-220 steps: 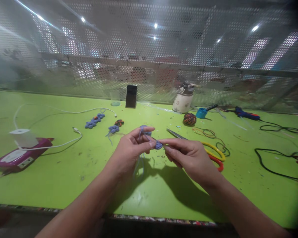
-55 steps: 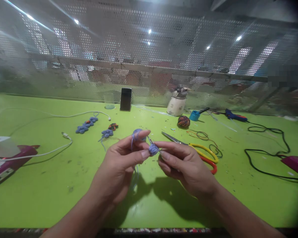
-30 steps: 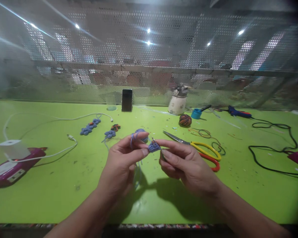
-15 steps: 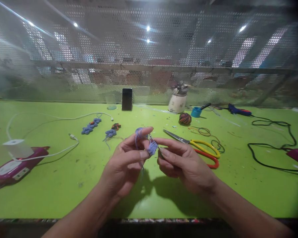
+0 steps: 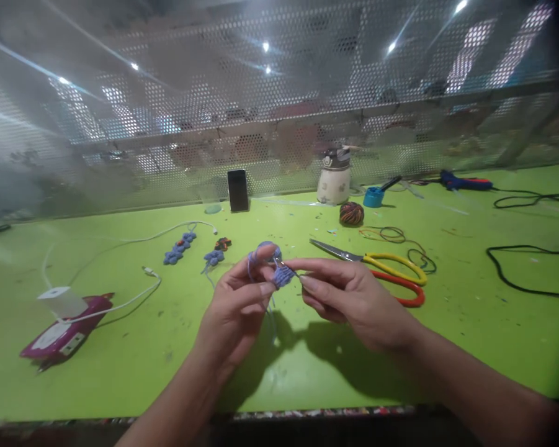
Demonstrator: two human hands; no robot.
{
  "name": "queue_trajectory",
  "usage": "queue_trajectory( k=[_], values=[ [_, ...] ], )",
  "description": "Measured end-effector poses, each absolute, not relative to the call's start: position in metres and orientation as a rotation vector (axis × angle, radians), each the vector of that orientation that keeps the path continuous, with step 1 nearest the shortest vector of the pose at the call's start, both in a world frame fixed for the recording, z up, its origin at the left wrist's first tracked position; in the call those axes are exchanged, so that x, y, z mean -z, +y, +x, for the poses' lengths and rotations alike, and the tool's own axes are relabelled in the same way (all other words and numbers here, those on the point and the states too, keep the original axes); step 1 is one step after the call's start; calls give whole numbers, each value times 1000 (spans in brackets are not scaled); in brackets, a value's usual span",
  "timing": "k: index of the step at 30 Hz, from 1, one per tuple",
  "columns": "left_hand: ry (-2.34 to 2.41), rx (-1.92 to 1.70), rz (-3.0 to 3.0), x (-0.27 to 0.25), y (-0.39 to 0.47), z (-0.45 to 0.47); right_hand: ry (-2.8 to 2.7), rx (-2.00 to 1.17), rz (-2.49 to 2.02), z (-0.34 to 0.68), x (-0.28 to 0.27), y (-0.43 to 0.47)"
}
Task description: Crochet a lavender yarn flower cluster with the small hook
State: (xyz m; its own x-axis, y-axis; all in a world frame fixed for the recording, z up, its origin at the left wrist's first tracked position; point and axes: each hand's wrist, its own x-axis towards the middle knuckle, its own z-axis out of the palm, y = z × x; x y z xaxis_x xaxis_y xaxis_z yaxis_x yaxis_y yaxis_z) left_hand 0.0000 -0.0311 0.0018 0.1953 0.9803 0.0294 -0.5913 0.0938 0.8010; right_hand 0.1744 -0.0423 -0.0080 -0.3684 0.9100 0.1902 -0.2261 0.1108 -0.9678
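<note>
While the fingers of the left hand (image 5: 235, 304) pinch a small, ribbed blue-violet crochet piece (image 5: 283, 276) at mid-frame, those of the right hand (image 5: 353, 298) are clamped on a slim hook (image 5: 296, 273) touching it. Soft yarn (image 5: 250, 266) loops around the left hand. Beneath lies a smooth, speckled lime-green desk (image 5: 167, 366); a perforated screen (image 5: 190, 155) spans the top. Marks on the pale, rounded bottle (image 5: 334, 184), upper right of centre, are too blurred to read.

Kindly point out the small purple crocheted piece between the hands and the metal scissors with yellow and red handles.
Small purple crocheted piece (image 5: 283, 277): head view, middle of its stitched face.
Metal scissors with yellow and red handles (image 5: 352, 256): head view, metal beside the pivot.
</note>
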Motion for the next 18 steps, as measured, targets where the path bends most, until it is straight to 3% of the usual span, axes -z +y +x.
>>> queue_trajectory(
  k=[18],
  values=[
    [702, -1269, 767, 9, -25, 2, -1138, -1668, -774, 171, -1, -42]
  ],
)
